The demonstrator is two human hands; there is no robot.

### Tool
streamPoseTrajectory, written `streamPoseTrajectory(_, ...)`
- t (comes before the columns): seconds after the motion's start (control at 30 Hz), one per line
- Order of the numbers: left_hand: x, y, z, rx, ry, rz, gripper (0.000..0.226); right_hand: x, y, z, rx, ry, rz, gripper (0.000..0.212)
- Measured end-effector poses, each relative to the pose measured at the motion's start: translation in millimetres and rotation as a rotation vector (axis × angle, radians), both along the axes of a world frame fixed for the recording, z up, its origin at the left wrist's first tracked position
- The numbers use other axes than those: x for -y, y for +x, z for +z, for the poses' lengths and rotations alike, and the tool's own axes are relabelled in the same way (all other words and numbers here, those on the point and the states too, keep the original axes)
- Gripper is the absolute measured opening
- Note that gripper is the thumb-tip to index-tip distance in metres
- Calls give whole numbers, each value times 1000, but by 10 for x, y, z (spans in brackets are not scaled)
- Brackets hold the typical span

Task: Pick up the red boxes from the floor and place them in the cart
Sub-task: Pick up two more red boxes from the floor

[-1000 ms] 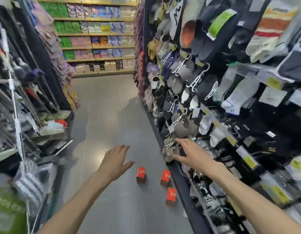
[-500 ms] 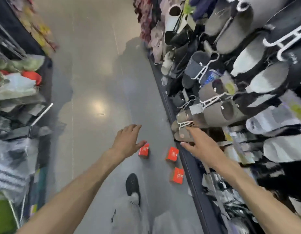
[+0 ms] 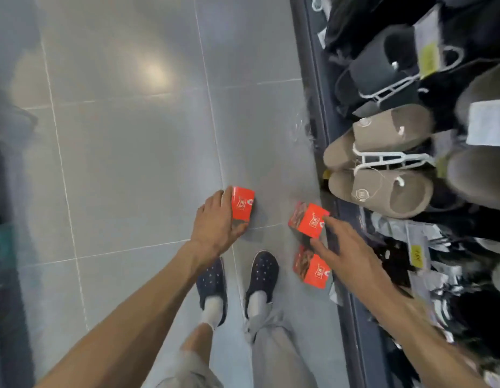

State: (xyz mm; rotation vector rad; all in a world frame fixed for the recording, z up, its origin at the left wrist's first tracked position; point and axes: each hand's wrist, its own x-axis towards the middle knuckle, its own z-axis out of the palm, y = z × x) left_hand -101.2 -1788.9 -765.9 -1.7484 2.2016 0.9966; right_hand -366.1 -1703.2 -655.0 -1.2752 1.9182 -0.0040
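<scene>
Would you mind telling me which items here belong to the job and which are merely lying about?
Job: red box at the left hand; red box at the right hand; third red box.
Lying about: tan slippers; black slippers.

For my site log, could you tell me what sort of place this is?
Most likely a shop aisle: tan slippers on a white hanger with a yellow price tag line a rack beside the tiled floor.

We see the left hand (image 3: pixel 215 225) wrapped around one red box (image 3: pixel 242 203) on the grey tiled floor (image 3: pixel 131 152), the right hand (image 3: pixel 347 247) spread over a second red box (image 3: pixel 309 219), and a third box (image 3: pixel 313 268) beside dark shoes (image 3: pixel 264 271).
</scene>
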Motion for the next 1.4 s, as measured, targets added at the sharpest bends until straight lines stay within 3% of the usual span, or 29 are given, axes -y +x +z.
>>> streamPoseTrajectory(0.33, -155, -469, -2019, 37, 182, 372, 131, -369, 104, -1760, 30, 101, -190, 55)
streamPoseTrajectory(0.43, -35, -627, -2354, 46, 157, 389, 125, -459, 73, -2053, 21, 121, -225, 56)
streamPoseTrajectory(0.5, 1, -653, -2467, 8, 135, 440, 107, -499, 59, -2152, 28, 141, -246, 56)
streamPoseTrajectory(0.6, 0, -597, -2438, -17, 119, 419, 90, -501, -8, -2190, 4, 137, -248, 51)
streamPoseTrajectory(0.77, -106, -227, -2004, -93, 94, 274, 91, -257, -119, -2171, -72, 156, -394, 60)
streamPoseTrajectory(1.07, -124, 516, -1762, -123, 112, 193, 92, 139, -294, -3274, -210, 355, -802, 121)
streamPoseTrajectory(1.23, -201, 786, -1927, -152, 118, 243, 97, 240, -327, -3663, -357, 323, -970, 103)
streamPoseTrajectory(1.4, -160, 913, -1582, -128, 124, 271, 94, 241, -249, -3263, -341, 220, -673, 97)
